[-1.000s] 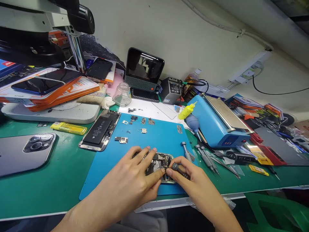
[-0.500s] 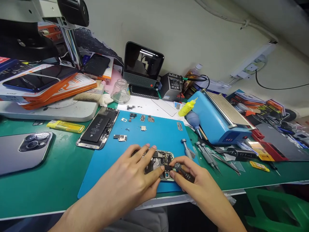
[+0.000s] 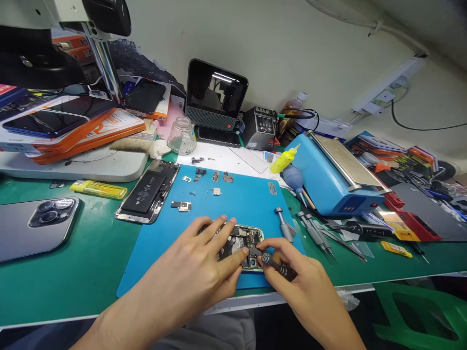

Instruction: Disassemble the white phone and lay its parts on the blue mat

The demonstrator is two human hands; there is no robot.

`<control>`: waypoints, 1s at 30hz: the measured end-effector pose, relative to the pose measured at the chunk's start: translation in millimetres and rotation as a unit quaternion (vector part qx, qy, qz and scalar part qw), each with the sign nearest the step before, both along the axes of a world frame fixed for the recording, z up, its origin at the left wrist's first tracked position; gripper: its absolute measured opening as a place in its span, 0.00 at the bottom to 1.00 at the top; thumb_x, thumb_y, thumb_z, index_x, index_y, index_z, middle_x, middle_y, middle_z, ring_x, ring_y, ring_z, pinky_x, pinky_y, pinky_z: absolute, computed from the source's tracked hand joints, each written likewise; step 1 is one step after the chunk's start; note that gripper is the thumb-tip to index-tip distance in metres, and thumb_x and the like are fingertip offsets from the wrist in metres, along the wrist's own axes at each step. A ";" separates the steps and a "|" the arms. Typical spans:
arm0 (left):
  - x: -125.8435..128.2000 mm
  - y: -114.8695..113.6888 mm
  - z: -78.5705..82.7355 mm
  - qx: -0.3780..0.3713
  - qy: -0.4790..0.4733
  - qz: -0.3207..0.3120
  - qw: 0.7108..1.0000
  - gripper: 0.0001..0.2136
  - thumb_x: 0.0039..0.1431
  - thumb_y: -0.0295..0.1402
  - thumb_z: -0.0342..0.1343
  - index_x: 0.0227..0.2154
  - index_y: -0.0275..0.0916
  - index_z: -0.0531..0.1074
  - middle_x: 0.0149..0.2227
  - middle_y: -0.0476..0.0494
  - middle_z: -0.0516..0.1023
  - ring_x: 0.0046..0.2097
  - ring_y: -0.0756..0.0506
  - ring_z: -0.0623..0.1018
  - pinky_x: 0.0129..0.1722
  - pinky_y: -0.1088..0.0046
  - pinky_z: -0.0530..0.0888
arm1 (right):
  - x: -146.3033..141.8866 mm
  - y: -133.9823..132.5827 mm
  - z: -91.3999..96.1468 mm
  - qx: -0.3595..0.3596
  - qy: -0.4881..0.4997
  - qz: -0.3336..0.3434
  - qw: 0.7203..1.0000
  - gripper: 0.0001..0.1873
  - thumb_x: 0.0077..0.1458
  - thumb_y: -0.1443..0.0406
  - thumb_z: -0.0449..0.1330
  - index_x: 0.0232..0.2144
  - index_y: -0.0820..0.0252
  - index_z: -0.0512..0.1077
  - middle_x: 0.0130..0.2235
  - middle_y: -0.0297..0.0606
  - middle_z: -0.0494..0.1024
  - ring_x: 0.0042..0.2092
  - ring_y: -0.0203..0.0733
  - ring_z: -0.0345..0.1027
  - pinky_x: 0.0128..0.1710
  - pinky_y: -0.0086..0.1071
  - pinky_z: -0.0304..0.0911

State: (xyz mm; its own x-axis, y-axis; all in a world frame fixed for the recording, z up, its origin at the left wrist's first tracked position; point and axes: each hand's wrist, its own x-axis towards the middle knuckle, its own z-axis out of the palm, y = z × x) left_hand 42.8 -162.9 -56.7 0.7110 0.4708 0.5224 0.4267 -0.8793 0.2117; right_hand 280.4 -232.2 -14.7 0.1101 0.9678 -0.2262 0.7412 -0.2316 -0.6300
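Observation:
An opened phone (image 3: 251, 233) lies on the blue mat (image 3: 160, 253) with its circuit board and inner parts exposed. My left hand (image 3: 199, 262) covers its left portion, gripping it across the edges, with one fingertip pressed on the inside. A dark screwdriver (image 3: 273, 264) is tucked in my right hand (image 3: 295, 272), its round cap end showing. That hand's thumb and forefinger meet at a small dark part (image 3: 254, 252) by the phone's right end; whether they pinch it, I cannot tell. Farther back on the mat sit a SIM tray (image 3: 187, 179), a camera module (image 3: 200, 172) and metal brackets (image 3: 216, 191).
Left of the mat lie a detached screen assembly with battery (image 3: 148, 192) and a grey phone (image 3: 36, 228). Screwdrivers (image 3: 315, 231) and tweezers (image 3: 346, 243) are at right, before a blue heating machine (image 3: 324, 180). A glass jar (image 3: 182, 136) stands behind; a microscope (image 3: 40, 53) overhangs upper left.
My right thumb has drawn back slightly and the screwdriver's cap end has tipped lower, showing more of the small dark part. My left hand stays in place. The view has shifted a little.

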 end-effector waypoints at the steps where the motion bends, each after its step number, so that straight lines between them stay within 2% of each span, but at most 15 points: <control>1: -0.4 0.0 0.0 0.002 0.003 0.000 1.000 0.12 0.77 0.32 0.55 0.56 0.41 0.80 0.63 0.26 0.81 0.65 0.31 0.81 0.57 0.50 0.78 | -1.0 -1.1 0.2 0.006 -0.009 0.001 1.000 0.13 0.63 0.60 0.57 0.46 0.50 0.78 0.28 0.28 0.72 0.28 0.39 0.62 0.30 0.32 0.56; 5: -0.4 0.6 1.0 0.003 0.008 -0.003 1.000 0.13 0.78 0.32 0.53 0.56 0.41 0.80 0.63 0.25 0.81 0.65 0.30 0.81 0.57 0.49 0.79 | -2.6 -3.9 0.6 0.023 -0.015 0.010 1.000 0.13 0.64 0.59 0.56 0.43 0.49 0.79 0.30 0.30 0.78 0.29 0.39 0.66 0.30 0.32 0.59; 13: 0.0 0.7 0.6 0.004 0.007 0.002 1.000 0.12 0.78 0.32 0.53 0.55 0.42 0.81 0.64 0.26 0.81 0.65 0.31 0.81 0.57 0.49 0.79 | 2.6 2.3 -0.7 0.011 0.020 -0.014 1.000 0.13 0.62 0.57 0.60 0.45 0.50 0.80 0.26 0.27 0.68 0.27 0.38 0.60 0.29 0.31 0.57; 18: 1.1 0.4 -0.9 0.001 -0.003 0.004 1.000 0.12 0.78 0.31 0.53 0.54 0.41 0.81 0.64 0.26 0.81 0.64 0.30 0.82 0.57 0.49 0.79 | 10.8 1.9 -1.0 -0.018 0.106 -0.038 0.993 0.17 0.65 0.50 0.62 0.44 0.54 0.80 0.28 0.30 0.70 0.28 0.37 0.60 0.27 0.31 0.57; 21: 1.4 0.4 -1.2 0.002 -0.012 0.002 1.000 0.12 0.78 0.30 0.53 0.53 0.40 0.81 0.64 0.27 0.81 0.64 0.30 0.82 0.56 0.50 0.79 | 14.3 4.6 2.9 -0.001 0.123 -0.055 0.991 0.19 0.65 0.47 0.63 0.43 0.54 0.81 0.28 0.31 0.72 0.28 0.38 0.63 0.27 0.31 0.59; 24: 0.3 1.0 3.1 0.002 -0.032 -0.002 0.999 0.12 0.79 0.29 0.52 0.53 0.38 0.81 0.63 0.31 0.82 0.64 0.33 0.81 0.58 0.52 0.77 | 13.8 19.8 9.4 0.101 0.019 -0.064 0.993 0.17 0.67 0.49 0.62 0.43 0.53 0.81 0.31 0.34 0.78 0.32 0.41 0.71 0.33 0.33 0.65; 26: -0.7 1.6 8.6 -0.001 -0.061 -0.004 0.998 0.11 0.79 0.28 0.52 0.52 0.37 0.80 0.58 0.37 0.85 0.61 0.36 0.81 0.57 0.55 0.76 | 12.4 37.8 13.3 0.186 -0.092 -0.046 0.977 0.14 0.70 0.54 0.59 0.43 0.53 0.81 0.38 0.38 0.84 0.38 0.45 0.78 0.41 0.35 0.69; 27: -1.0 2.0 11.4 -0.005 -0.076 -0.001 0.997 0.10 0.78 0.26 0.52 0.51 0.36 0.80 0.54 0.39 0.86 0.57 0.38 0.81 0.55 0.57 0.76 | 11.8 48.3 14.7 0.207 -0.145 -0.018 0.967 0.13 0.71 0.57 0.57 0.44 0.54 0.80 0.41 0.39 0.86 0.41 0.46 0.79 0.43 0.36 0.68; 30: -0.8 2.8 17.5 -0.024 -0.112 0.027 0.993 0.10 0.77 0.23 0.51 0.44 0.36 0.78 0.41 0.44 0.83 0.44 0.41 0.78 0.45 0.62 0.74 | 12.3 80.4 15.7 0.208 -0.172 0.031 0.962 0.10 0.69 0.64 0.58 0.44 0.54 0.79 0.46 0.39 0.87 0.46 0.48 0.81 0.47 0.36 0.68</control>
